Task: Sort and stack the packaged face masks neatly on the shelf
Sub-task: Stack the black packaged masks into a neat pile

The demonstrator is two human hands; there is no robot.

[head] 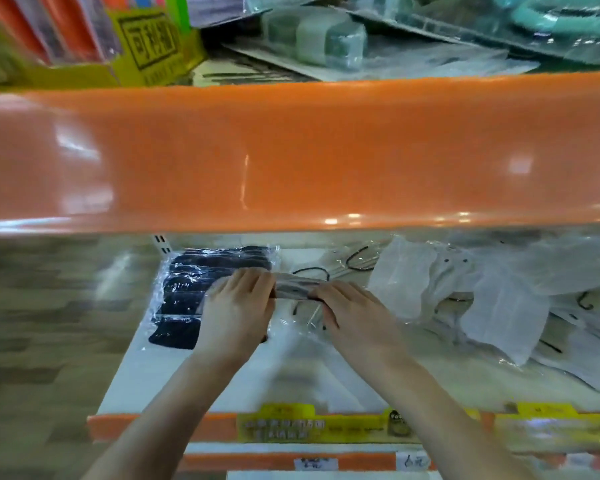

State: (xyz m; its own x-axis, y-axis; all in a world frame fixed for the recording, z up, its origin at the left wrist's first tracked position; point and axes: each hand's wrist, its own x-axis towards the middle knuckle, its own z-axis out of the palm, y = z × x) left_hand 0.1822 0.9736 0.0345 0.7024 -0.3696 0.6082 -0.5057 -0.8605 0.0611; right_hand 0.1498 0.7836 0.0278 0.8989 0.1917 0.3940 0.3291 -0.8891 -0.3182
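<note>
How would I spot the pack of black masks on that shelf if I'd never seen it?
Find the white shelf under the wide orange shelf edge. At its left end, beside the left hand, lies the pack of black masks in clear crinkled plastic. It is the only dark pack; the white masks lie loosely heaped to the right.

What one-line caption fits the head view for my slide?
Both hands, left hand and right hand, hold a packaged mask between black masks and a loose white pile.
</note>
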